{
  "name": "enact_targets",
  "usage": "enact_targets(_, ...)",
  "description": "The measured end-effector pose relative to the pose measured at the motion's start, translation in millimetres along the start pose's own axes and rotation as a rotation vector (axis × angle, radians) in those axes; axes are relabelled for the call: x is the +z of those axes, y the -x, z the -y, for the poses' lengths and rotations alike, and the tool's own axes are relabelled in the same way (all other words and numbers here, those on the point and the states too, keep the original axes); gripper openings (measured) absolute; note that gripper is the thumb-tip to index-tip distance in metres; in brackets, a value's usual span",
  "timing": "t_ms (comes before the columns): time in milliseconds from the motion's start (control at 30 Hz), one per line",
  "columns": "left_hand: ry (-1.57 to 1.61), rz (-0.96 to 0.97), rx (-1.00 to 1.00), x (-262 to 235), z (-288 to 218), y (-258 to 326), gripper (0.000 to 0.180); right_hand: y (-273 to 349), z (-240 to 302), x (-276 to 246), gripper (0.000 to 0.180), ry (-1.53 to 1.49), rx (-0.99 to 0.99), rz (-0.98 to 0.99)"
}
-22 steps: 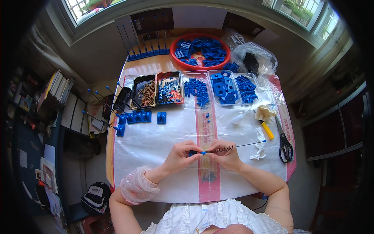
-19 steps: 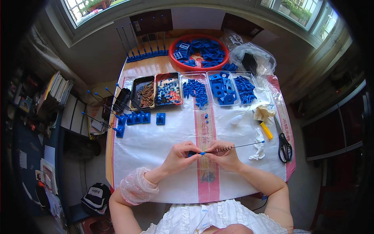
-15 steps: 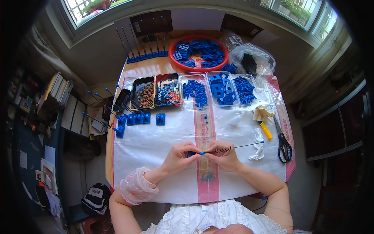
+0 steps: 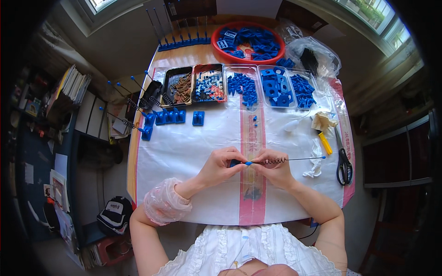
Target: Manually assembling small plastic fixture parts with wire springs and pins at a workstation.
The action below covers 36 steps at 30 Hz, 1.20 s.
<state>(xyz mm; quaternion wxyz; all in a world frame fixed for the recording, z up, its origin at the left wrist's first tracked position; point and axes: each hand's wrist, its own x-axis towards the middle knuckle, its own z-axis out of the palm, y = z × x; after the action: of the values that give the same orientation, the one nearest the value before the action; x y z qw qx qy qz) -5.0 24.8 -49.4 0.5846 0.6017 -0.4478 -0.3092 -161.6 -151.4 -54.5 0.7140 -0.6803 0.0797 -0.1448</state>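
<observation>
Over the middle of the covered table, my left hand (image 4: pixel 219 165) and my right hand (image 4: pixel 276 171) meet fingertip to fingertip. A small blue plastic piece (image 4: pixel 248 163) shows between them, pinched by my left fingers and mostly hidden. My right hand grips the coiled end of a black spring rod (image 4: pixel 301 159). The rod points to the right and ends in a blue tip. Its inner end is at the blue piece; whether the two are joined, I cannot tell.
Trays of brown screws (image 4: pixel 182 88), small nuts (image 4: pixel 209 87) and blue parts (image 4: pixel 242 87) line the table beyond my hands. A red basin (image 4: pixel 214 46) stands behind. Finished-looking blue bases (image 4: pixel 170 117) lie left; black scissors (image 4: pixel 344 168) and a yellow-handled tool (image 4: pixel 325 144) lie right.
The view has shifted, so the table and hands appear higher and further right. My hands keep the same pinch on the blue piece and the spring rod.
</observation>
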Motion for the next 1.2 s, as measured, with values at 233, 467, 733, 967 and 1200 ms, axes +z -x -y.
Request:
enact_targets(233, -0.06, -0.027, 0.069, 0.3, 3.7, 1.7, 0.012, -1.0, 1.3, 0.3, 0.009, 0.016, -0.003, 0.019)
enact_targets(467, -0.089, -0.032, 0.078, -0.1, -0.9, 2.3, 0.012, -0.7, -0.5, 0.6, 0.009, -0.003, -0.009, 0.018)
enact_targets(733, -0.106, -0.01, 0.022, -0.6, -4.8, 2.3, 0.015, -0.7, 6.2, 1.0, 0.007, 0.013, 0.018, 0.018)
enact_targets(967, -0.118, 0.011, 0.02, -0.8, -4.5, 1.3, 0.015, -0.6, 9.7, 0.0, 0.008, 0.013, 0.019, 0.027)
enact_targets(1200, -0.097, 0.008, 0.041, 0.0, -1.5, 2.1, 0.014, -0.4, 10.3, -1.6, 0.008, 0.066, -0.02, 0.052)
